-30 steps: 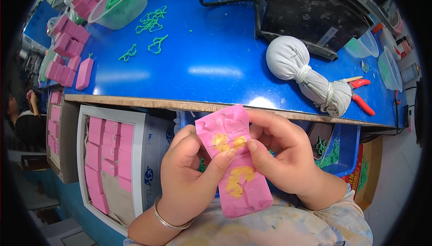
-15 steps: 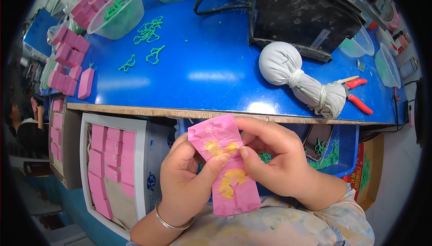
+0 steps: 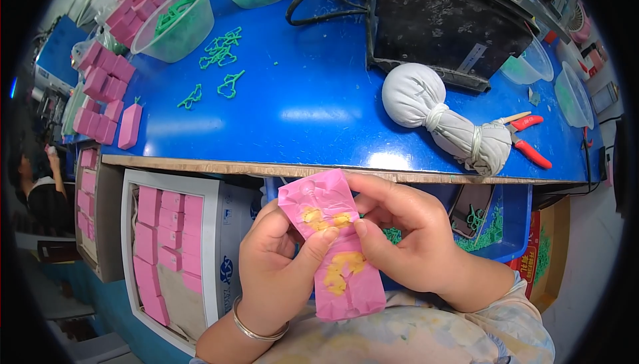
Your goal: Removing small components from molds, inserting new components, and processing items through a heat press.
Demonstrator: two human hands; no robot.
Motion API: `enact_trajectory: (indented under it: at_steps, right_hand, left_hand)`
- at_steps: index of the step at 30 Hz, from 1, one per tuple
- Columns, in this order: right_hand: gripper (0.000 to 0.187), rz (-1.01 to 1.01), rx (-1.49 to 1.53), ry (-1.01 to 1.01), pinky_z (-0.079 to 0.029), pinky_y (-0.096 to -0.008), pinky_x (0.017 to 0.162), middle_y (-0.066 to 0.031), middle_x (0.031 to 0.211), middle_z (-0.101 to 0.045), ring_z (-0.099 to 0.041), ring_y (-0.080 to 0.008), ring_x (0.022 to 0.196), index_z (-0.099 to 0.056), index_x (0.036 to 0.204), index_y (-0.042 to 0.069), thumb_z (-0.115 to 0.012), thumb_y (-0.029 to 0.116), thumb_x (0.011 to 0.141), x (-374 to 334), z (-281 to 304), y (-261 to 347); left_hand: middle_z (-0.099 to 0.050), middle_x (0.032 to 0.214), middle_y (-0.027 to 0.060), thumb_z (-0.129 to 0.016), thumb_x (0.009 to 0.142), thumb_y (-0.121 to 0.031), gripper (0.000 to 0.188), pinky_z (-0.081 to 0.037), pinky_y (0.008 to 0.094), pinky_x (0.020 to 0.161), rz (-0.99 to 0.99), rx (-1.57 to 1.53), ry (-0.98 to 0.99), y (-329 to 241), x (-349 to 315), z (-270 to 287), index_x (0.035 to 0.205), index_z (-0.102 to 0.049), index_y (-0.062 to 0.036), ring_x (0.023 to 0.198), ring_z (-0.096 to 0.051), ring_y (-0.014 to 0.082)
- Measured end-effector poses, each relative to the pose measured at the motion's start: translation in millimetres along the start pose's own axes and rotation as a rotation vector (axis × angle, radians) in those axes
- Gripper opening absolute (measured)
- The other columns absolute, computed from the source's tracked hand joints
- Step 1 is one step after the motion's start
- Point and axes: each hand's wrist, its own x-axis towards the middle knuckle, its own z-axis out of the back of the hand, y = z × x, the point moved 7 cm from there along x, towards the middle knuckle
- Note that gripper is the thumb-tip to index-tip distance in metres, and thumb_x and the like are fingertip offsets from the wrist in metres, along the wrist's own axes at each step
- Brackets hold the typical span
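A pink rubber mold [image 3: 349, 297] lies opened out above my lap, with yellow stains across its cavity faces. My left hand [image 3: 283, 251] is closed on its left side, the thumb pressing near the middle fold. On the other side my right hand [image 3: 406, 231] pinches it between thumb and fingers. A speck of green shows by the right fingertips; what it belongs to is hidden. Beyond the hands, on the blue table [image 3: 266, 111], lie green wax pieces [image 3: 219, 48]. To the right rests a tied white cloth bag [image 3: 416, 94] beside red-handled pliers [image 3: 530, 152].
More pink molds [image 3: 100, 84] are stacked at the left, near tubs [image 3: 176, 24] of green pieces. Below the table edge sit a white box of molds [image 3: 216, 251] and a blue bin [image 3: 516, 224] with green scraps. A black machine [image 3: 452, 31] stands at the back.
Both hands keep the same grip on the mold, which has hardly moved. The view has shifted slightly. At the far left, another person's arm has changed position.
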Motion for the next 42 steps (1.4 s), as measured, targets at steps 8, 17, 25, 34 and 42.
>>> enact_trajectory:
  at_steps: [8, 17, 25, 34, 42]
  right_hand:
    - [0.049, 0.030, 0.027, 0.004, -0.045, -0.0213, 0.053, -0.0098, 0.089, -0.059, -0.053, -0.0088, 0.063, -0.049, 0.123, 0.003, -0.059, -0.001, 0.076, 1, -1, 0]
    - [0.049, -0.005, 0.033, 0.013, -0.045, -0.0208, 0.053, -0.0094, 0.089, -0.058, -0.054, -0.0088, 0.064, -0.048, 0.124, 0.004, -0.057, -0.001, 0.076, 1, -2, -3]
    - [0.041, -0.117, 0.095, -0.015, -0.045, -0.0193, 0.057, -0.0061, 0.088, -0.058, -0.055, -0.0064, 0.068, -0.047, 0.123, 0.001, -0.055, 0.000, 0.082, 2, 2, -1]
    - [0.043, -0.208, 0.260, 0.030, -0.044, -0.0181, 0.062, -0.0059, 0.092, -0.058, -0.054, -0.0047, 0.072, -0.043, 0.125, -0.001, -0.052, 0.000, 0.083, 2, -3, -6]
    - [0.047, -0.212, 0.299, 0.042, -0.044, -0.0176, 0.063, -0.0065, 0.096, -0.056, -0.053, -0.0044, 0.071, -0.042, 0.126, -0.003, -0.054, -0.001, 0.081, 1, -3, -5]
  left_hand:
    - [-0.050, 0.107, 0.0079, -0.060, 0.078, 0.008, 0.031, -0.045, 0.0275, 0.084, -0.014, 0.014, 0.011, 0, 0, 0, 0.108, -0.053, 0.0078, 0.098, -0.054, 0.0149]
    - [-0.050, 0.108, 0.0078, -0.059, 0.080, 0.007, 0.030, -0.044, 0.0271, 0.085, -0.025, -0.012, 0.033, 0, 1, 0, 0.109, -0.052, 0.0073, 0.100, -0.054, 0.0150]
    - [-0.054, 0.107, 0.0140, -0.053, 0.088, -0.005, 0.035, -0.046, 0.0293, 0.080, 0.043, 0.198, 0.160, 0, 0, -6, 0.117, -0.039, 0.0068, 0.098, -0.055, 0.0164]
    - [-0.049, 0.115, 0.0096, -0.042, 0.088, -0.001, 0.044, -0.042, 0.0274, 0.086, -0.004, 0.381, 0.339, -3, -2, -13, 0.128, -0.026, 0.0058, 0.103, -0.048, 0.0120]
    - [-0.053, 0.107, 0.0179, -0.046, 0.088, -0.007, 0.041, -0.043, 0.0332, 0.082, -0.054, 0.362, 0.287, -8, -1, -14, 0.122, -0.029, 0.0083, 0.096, -0.054, 0.0216]
